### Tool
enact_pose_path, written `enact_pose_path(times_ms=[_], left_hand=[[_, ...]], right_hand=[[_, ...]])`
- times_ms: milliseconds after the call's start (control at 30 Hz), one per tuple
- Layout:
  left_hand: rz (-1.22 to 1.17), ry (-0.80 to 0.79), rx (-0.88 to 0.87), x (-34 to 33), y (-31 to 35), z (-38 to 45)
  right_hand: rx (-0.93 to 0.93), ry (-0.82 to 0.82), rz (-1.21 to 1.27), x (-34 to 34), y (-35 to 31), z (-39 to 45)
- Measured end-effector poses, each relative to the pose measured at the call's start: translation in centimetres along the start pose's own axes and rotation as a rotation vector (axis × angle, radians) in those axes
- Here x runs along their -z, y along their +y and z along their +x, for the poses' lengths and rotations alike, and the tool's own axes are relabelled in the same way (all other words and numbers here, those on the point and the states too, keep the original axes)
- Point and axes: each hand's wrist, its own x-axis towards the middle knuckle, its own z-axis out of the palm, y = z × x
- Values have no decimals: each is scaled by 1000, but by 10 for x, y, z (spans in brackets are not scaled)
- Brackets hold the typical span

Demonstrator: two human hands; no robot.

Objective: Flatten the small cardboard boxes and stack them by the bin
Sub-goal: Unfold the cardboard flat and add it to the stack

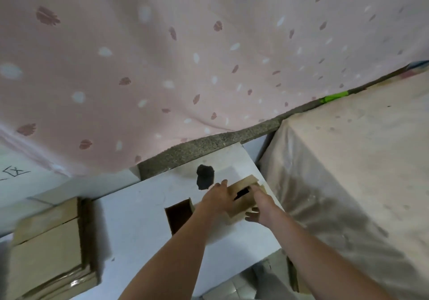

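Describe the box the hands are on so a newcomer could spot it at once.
Start at the white tabletop below the pink patterned curtain. At its far right corner, beside a black smudge, sits a small brown cardboard box between the left hand and right hand. Unlike the flattened cardboard stack at the left, it is not yet flat, with flaps raised.

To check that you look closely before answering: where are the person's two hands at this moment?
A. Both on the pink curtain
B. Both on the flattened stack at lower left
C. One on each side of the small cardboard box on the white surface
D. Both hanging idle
C: the left hand and right hand flank the small cardboard box on the white surface.
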Motion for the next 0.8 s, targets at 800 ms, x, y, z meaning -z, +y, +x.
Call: enact_pose_path(times_ms=[800], left_hand=[[-693,198,505,-66,91,-6]], right_hand=[[311,-271,-751,57,-65,69]])
